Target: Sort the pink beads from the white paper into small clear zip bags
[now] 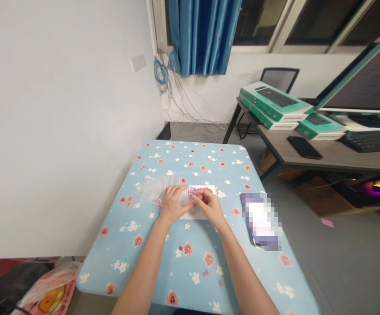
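A clear plastic bag (153,189) lies crumpled on the table, partly under my left hand (174,204). That hand rests flat on the plastic, with its thumb stretched towards the right. My right hand (209,206) is closed in a pinch at the purplish-edged end of the clear plastic. Under both hands lies a white card (193,214) with a dark red or purple pattern along its far part. The hands cover much of the card, and its print is too small to read.
The small table (190,236) has a blue flowered cover. A phone-like object (261,221), partly pixelated, lies at its right. On the desk (275,140) are green keyboard boxes (272,103), a black phone (304,147), a keyboard (374,141) and a monitor (367,78). Bags (52,293) lie lower left.
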A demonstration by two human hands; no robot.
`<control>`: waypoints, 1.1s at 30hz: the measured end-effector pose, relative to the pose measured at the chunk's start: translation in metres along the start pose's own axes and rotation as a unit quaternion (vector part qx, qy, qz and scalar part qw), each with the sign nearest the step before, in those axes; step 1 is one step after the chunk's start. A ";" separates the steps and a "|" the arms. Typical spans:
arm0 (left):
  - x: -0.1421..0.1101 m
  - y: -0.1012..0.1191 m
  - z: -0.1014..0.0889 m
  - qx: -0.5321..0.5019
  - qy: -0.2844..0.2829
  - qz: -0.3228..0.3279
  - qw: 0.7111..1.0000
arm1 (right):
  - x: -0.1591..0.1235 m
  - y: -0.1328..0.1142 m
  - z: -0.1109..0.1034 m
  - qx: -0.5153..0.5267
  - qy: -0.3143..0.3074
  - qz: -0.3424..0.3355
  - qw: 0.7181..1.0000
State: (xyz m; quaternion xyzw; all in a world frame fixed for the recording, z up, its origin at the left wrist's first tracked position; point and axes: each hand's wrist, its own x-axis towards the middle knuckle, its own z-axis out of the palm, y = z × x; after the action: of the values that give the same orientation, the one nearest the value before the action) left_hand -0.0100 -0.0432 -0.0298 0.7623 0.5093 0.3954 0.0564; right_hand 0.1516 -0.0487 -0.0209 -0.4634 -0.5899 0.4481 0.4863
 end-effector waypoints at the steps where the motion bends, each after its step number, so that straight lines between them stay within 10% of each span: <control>1: 0.000 0.000 0.000 0.000 0.002 0.000 1.000 | 0.000 0.000 -0.001 -0.001 0.006 0.001 1.000; 10: 0.000 -0.004 0.001 -0.014 0.036 -0.012 0.999 | -0.001 -0.001 -0.030 -0.119 0.034 0.009 0.992; 18: 0.000 -0.003 -0.001 -0.002 0.062 -0.017 0.998 | -0.007 -0.011 -0.039 -0.382 -0.054 0.054 0.921; 33: 0.000 -0.003 -0.001 -0.005 0.054 -0.018 0.998 | -0.006 -0.010 -0.033 -0.404 -0.043 0.052 0.912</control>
State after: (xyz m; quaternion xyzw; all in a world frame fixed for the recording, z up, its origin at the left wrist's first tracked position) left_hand -0.0131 -0.0419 -0.0300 0.7301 0.5235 0.4374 0.0394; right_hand 0.1840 -0.0535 -0.0082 -0.6304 -0.7159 0.2159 0.2082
